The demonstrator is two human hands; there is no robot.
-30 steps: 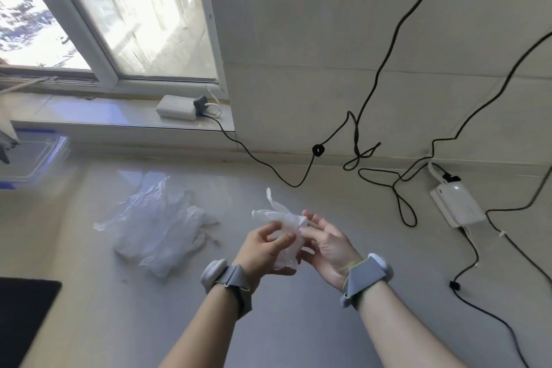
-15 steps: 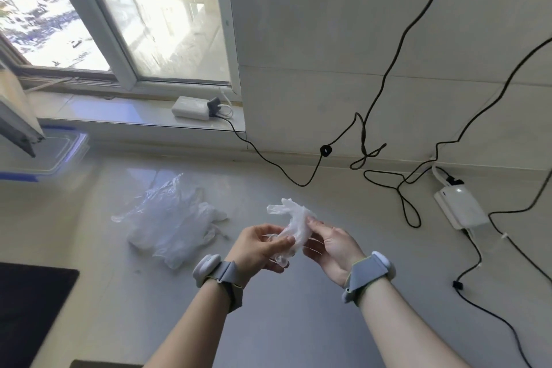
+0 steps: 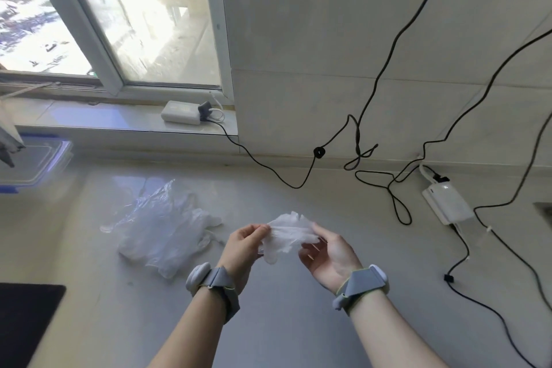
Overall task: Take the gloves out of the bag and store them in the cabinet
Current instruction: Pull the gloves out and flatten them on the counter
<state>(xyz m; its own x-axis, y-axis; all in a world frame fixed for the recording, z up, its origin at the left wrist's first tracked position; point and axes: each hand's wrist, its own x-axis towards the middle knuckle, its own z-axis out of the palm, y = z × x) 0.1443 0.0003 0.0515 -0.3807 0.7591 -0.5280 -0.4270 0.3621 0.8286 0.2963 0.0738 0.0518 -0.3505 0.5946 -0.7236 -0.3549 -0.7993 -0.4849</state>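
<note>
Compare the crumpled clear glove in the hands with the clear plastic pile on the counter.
The crumpled clear glove is small, bunched and held up between left hand and right hand. The clear plastic pile is larger, spread out and lies untouched on the counter. Both are thin, translucent plastic.

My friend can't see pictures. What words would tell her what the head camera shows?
Two hands, left hand and right hand, hold a crumpled clear glove between them above a pale counter. A clear plastic bag with more gloves lies to the left, below a window, with black cables on the right.
</note>
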